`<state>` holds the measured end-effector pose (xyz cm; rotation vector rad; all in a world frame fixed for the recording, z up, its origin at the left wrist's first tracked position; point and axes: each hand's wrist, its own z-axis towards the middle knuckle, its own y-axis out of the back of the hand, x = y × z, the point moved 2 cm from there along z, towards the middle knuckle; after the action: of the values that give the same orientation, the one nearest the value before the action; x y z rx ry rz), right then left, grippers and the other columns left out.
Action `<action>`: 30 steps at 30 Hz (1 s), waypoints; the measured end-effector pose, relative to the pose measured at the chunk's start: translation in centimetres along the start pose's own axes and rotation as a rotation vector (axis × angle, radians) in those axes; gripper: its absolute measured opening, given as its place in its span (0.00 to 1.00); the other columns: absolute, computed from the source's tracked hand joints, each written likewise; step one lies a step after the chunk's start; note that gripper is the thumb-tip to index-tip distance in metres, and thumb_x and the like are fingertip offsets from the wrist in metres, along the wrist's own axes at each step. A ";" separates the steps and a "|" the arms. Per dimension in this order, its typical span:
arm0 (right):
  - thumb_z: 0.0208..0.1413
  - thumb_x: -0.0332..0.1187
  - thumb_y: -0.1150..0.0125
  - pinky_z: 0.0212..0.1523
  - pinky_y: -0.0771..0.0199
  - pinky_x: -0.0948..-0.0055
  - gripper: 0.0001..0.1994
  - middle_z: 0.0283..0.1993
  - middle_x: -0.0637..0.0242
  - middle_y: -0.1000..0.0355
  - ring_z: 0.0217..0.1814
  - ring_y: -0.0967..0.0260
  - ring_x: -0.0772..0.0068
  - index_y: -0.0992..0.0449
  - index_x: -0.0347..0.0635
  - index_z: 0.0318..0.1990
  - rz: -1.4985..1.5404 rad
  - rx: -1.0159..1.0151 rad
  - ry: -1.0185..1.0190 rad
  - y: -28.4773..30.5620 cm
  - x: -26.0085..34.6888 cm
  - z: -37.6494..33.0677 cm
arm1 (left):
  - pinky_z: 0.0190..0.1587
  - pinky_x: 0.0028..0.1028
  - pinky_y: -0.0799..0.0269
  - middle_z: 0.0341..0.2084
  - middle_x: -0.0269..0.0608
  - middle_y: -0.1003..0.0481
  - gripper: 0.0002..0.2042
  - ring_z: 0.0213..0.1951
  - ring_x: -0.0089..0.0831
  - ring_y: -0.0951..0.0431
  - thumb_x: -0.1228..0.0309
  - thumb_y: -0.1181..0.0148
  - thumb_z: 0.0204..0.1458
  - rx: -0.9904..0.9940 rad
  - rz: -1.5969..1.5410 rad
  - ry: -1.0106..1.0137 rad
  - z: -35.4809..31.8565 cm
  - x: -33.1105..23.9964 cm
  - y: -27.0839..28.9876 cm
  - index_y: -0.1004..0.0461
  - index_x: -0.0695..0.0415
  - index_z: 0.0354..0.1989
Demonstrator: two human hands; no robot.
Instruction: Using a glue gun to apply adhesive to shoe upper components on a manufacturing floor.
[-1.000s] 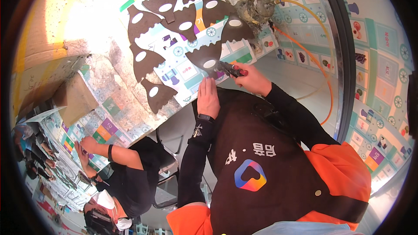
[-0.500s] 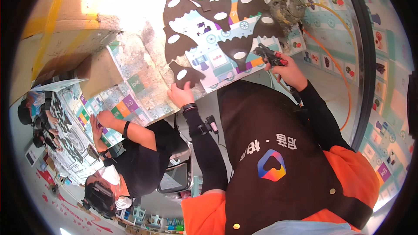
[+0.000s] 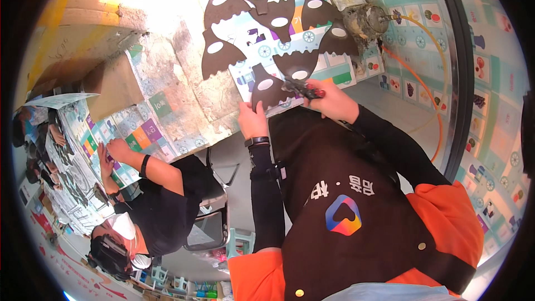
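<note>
My left hand pinches the lower edge of a dark brown scalloped cutout marked with a white oval. The cutout lies at the near edge of a printed board. In my right hand is a black spray gun with red parts, its front end over the right side of that cutout. Just behind the gun lies a similar cutout, and several more cover the board beyond it. My right fingers are wrapped round the gun's handle.
A crusted container stands at the back right, with a yellow hose and an orange hose beside it. A co-worker sits at my left, hands on a printed sheet. A dark metal post rises on the right.
My left hand has carried the cutout rightward onto the board's near edge. The spray gun in my right hand has come left and nearer to it. The view has shifted slightly.
</note>
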<state>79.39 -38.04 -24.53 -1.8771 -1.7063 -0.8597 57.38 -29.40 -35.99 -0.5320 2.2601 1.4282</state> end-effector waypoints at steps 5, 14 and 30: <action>0.51 0.26 0.45 0.34 0.32 0.54 0.08 0.31 0.48 0.28 0.36 0.29 0.43 0.29 0.37 0.39 -0.312 -0.072 0.213 -1.6 0.4 2.5 | 0.34 0.40 0.27 0.22 0.46 0.22 0.14 0.28 0.45 0.20 0.63 0.30 0.50 0.057 -0.139 0.070 0.3 2.8 -1.4 0.27 0.59 0.32; 0.46 0.24 0.45 0.34 0.34 0.65 0.10 0.27 0.58 0.31 0.29 0.33 0.58 0.29 0.36 0.38 -0.306 -0.054 0.240 -2.9 0.7 4.6 | 0.21 0.27 0.27 0.19 0.41 0.23 0.13 0.18 0.26 0.22 0.68 0.29 0.52 0.022 -0.242 0.010 0.7 3.9 -2.5 0.27 0.64 0.31; 0.47 0.24 0.46 0.37 0.34 0.63 0.09 0.30 0.55 0.31 0.34 0.34 0.55 0.28 0.36 0.38 -0.211 -0.028 0.180 -1.7 1.2 3.6 | 0.27 0.32 0.27 0.18 0.42 0.22 0.13 0.19 0.33 0.22 0.65 0.30 0.51 0.116 -0.265 0.128 0.5 2.1 -0.7 0.26 0.61 0.29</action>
<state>78.29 -34.49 -26.36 -1.6022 -1.8075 -1.1036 56.10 -29.43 -37.81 -0.8707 2.2515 1.1550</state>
